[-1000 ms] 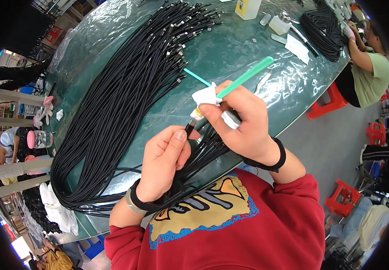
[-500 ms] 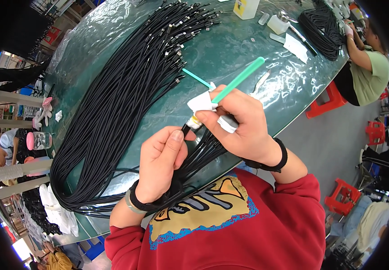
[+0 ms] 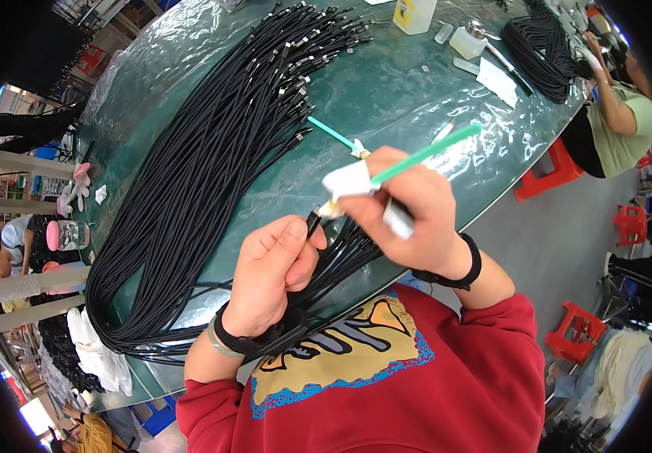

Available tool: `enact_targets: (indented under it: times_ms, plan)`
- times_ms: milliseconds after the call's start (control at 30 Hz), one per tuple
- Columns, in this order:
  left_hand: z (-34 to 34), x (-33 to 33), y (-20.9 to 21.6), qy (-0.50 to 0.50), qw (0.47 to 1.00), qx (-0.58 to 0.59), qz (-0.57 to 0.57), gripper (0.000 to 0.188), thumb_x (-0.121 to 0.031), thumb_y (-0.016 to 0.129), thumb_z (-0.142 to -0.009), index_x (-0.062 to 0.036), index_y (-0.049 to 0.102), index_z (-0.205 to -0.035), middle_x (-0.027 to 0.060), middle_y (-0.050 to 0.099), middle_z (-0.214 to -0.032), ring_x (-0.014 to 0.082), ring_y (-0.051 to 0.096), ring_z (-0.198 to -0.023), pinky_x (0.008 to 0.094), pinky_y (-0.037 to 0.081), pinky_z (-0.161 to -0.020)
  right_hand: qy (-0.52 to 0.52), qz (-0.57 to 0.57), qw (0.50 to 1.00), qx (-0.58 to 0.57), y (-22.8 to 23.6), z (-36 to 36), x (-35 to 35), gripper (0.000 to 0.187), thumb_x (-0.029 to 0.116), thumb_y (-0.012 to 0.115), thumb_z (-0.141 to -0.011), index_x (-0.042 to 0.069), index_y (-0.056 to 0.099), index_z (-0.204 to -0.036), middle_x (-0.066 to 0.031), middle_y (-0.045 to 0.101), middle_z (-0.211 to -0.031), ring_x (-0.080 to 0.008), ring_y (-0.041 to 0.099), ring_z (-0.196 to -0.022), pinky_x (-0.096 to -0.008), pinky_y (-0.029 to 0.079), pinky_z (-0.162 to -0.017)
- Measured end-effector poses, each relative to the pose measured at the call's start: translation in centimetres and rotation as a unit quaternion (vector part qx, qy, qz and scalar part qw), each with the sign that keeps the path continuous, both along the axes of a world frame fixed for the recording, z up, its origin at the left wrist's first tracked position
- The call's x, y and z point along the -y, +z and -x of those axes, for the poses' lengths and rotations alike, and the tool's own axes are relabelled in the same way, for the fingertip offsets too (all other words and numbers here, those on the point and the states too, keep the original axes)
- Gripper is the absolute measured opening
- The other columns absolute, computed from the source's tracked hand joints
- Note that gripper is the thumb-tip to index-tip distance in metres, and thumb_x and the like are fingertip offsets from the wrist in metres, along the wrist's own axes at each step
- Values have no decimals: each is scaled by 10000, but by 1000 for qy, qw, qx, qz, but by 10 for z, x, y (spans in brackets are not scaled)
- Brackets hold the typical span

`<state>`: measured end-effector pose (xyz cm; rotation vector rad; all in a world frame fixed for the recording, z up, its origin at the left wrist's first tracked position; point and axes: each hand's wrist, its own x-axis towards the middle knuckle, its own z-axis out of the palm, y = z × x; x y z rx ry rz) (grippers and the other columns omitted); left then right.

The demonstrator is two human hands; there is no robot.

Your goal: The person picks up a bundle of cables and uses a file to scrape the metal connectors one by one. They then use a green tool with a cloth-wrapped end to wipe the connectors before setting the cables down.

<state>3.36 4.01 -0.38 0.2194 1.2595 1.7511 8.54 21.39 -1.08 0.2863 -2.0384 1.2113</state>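
Between thumb and fingers, my left hand [image 3: 273, 264] pinches a black cable's plug end [image 3: 314, 220], its tip pointing up. Just right of it, my right hand [image 3: 420, 208] is closed round a green stick [image 3: 435, 151] and a folded white cloth [image 3: 347, 179]. The cloth's yellowish lower end sits close by the plug's metal tip; whether they touch is hard to tell. A blurred white and dark piece [image 3: 399, 219] is also tucked in the right fingers. Left of my hands lies a large bundle of black cables [image 3: 182, 166], with metal plugs at its far end.
Another green stick [image 3: 329, 134] with a whitish tip lies beyond my hands. At the back stand a yellowish-white bottle [image 3: 414, 16] and a clear pump bottle [image 3: 468, 41], near a coiled black cable bundle [image 3: 539, 57]. A co-worker sits at the right by a red stool [image 3: 548, 172].
My right hand has shifted right with the green stick and cloth, drawing back from the plug. More of the plug's metal tip shows. My left hand has barely moved.
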Motion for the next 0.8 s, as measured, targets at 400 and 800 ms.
enact_targets:
  times_ms: [400, 800]
  plan:
    - [-3, -6, -2, 17, 999, -27, -1, 154, -141, 484, -863, 9, 510, -889, -60, 368, -541, 20, 292, -455, 169, 205, -411, -5, 11, 996, 84, 7, 0, 4, 145, -8, 636, -693, -18, 579, -826, -77, 563, -740, -117, 529, -556, -210, 395, -484]
    - [-3, -6, 0, 38, 996, -86, 8, 118, -65, 501, -841, 1, 475, -935, -13, 510, -605, 4, 338, -474, 154, 232, -422, -94, -9, 940, 327, -11, 18, -45, 193, 154, 621, -725, -31, 579, -758, -78, 556, -620, -120, 505, -531, -248, 397, -502]
